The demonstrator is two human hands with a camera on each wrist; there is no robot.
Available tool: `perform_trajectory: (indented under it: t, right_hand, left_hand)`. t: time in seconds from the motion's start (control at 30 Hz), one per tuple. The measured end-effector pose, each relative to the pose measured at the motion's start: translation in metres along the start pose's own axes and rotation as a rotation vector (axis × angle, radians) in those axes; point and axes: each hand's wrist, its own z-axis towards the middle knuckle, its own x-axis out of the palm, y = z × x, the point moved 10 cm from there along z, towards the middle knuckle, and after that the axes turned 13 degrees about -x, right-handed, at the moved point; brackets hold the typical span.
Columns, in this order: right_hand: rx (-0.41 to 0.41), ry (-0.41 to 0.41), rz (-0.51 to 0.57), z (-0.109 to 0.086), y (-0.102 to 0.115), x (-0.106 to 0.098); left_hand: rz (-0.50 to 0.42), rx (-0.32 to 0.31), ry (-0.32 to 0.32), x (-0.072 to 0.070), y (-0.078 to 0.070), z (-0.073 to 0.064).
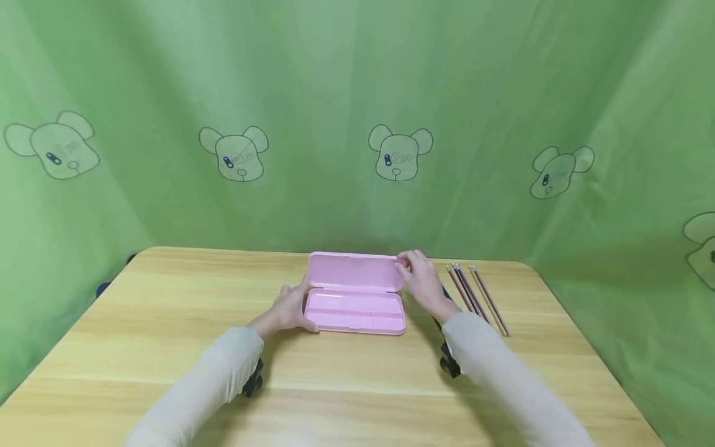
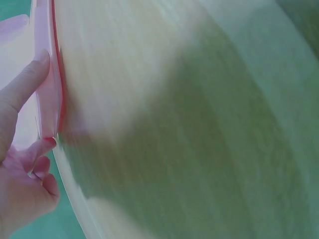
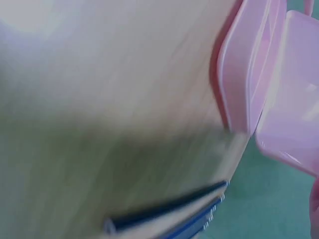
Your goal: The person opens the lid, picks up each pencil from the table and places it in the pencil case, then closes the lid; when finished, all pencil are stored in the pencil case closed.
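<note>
A pink pencil case [image 1: 357, 329] lies open on the table, its lid [image 1: 352, 271] raised along the far side. Inside, low dividers split the tray into compartments, with nothing lying in them. My left hand [image 1: 287, 309] grips the case by its left end, thumb on the front edge. In the left wrist view, the thumb [image 2: 27, 82] lies against the front wall and a finger is at the corner. My right hand [image 1: 421, 279] pinches the upper right corner of the lid. Only a sliver of its fingers [image 3: 315, 209] shows in the right wrist view.
Several pencils [image 1: 490, 301] lie side by side on the table, right of the case and partly behind my right forearm. Dark-coloured pencils [image 3: 169, 204] show near the far edge. A green curtain [image 1: 335, 205] hangs behind the wooden table [image 1: 346, 403].
</note>
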Motion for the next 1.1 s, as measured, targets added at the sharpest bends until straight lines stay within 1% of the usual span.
perform_trajectory:
  t: [0.03, 0.13, 0.23, 0.3, 0.33, 0.43, 0.57, 0.67, 0.83, 0.9, 1.0, 1.1]
  right_hand:
    - [-0.01, 0.04, 0.009, 0.0, 0.0, 0.002]
    - [-0.007, 0.229, -0.003, -0.003, -0.004, 0.014]
    - [0.041, 0.411, 0.009, -0.013, -0.012, 0.031]
    - [0.064, 0.494, 0.023, -0.022, -0.018, 0.04]
    - [0.07, 0.516, 0.032, -0.026, -0.02, 0.043]
    - [0.055, 0.551, 0.035, -0.036, -0.024, 0.047]
    - [0.017, 0.557, -0.013, -0.044, -0.025, 0.047]
    - [0.016, 0.56, -0.037, -0.05, -0.026, 0.046]
    - [-0.009, 0.579, -0.037, -0.055, -0.026, 0.047]
    - [-0.033, 0.591, -0.036, -0.055, -0.026, 0.049]
    - [-0.043, 0.609, -0.035, -0.056, -0.027, 0.052]
    - [-0.033, 0.624, -0.048, -0.056, -0.029, 0.053]
  left_hand:
    - [0.018, -0.006, -0.001, 0.0, 0.001, 0.0]
    - [0.052, -0.007, -0.002, 0.0, 0.0, 0.0]
    - [0.075, -0.021, 0.008, -0.001, 0.0, 0.0]
    - [0.087, -0.025, 0.015, -0.001, 0.0, 0.0]
    - [0.094, -0.033, 0.02, 0.0, 0.0, 0.0]
    - [0.102, -0.041, 0.031, 0.002, 0.001, 0.0]
    - [0.117, -0.044, 0.045, 0.005, 0.001, -0.001]
    - [0.121, -0.047, 0.055, 0.006, 0.001, -0.001]
    - [0.114, -0.058, 0.065, 0.007, 0.001, -0.003]
    - [0.109, -0.061, 0.065, 0.006, 0.002, -0.003]
    - [0.088, -0.045, 0.054, 0.005, 0.002, -0.003]
    - [0.065, -0.003, 0.032, 0.005, 0.002, -0.002]
